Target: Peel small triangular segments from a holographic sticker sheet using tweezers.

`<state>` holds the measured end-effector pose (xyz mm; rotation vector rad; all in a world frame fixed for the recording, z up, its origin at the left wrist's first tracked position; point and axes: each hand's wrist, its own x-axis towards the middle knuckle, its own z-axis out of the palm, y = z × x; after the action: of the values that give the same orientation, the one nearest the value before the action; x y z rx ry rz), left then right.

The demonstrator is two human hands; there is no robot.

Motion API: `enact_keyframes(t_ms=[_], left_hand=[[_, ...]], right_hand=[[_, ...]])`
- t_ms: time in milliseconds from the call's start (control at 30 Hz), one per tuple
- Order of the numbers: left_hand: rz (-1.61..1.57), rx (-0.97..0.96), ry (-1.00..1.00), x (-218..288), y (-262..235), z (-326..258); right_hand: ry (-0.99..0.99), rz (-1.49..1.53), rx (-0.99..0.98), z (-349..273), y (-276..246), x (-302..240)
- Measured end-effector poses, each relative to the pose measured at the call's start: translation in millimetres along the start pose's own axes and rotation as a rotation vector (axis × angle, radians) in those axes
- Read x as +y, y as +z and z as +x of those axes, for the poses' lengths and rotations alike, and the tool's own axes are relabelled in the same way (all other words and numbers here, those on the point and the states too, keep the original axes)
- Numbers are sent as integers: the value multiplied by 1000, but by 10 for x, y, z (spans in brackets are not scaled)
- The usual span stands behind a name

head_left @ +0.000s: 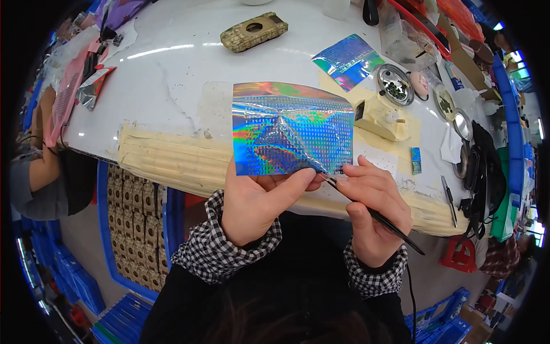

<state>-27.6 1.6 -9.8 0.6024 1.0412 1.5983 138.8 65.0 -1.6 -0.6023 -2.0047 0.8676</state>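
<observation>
My left hand (258, 200) is closed on the lower edge of a shiny holographic sheet (298, 123) printed with rows of tiny marks. The sheet bows and creases toward my thumb. In my right hand (375, 215) is a pair of dark tweezers (387, 222), slanting down to the right. Their tips meet the sheet's lower edge beside my left thumb, and my right fingertips are close to that edge. Whether the tips grip anything is too small to tell. Farther off on the table lies a camouflage-patterned model hull (254, 32) with a round hole.
A second holographic sheet (348, 62) lies behind the first. To the right are a tan block fixture (381, 117), a round dish of small dark parts (395, 85) and a pen (449, 200). A blue crate (106, 235) of camouflage hulls stands lower left; another person's arm (44, 143) is at left.
</observation>
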Motion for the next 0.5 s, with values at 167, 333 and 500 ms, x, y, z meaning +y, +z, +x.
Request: enact_keyframes(t_ms=[167,333,500], left_hand=[[25,7,4,10,5,-3],[29,-8,5,-7,0,9],[20,-6,-5,13,0,2]], right_hand=[[-2,-2,-3,5,5,1],[-7,-26,2,0,12,6],[2,15,5,8,18,18]])
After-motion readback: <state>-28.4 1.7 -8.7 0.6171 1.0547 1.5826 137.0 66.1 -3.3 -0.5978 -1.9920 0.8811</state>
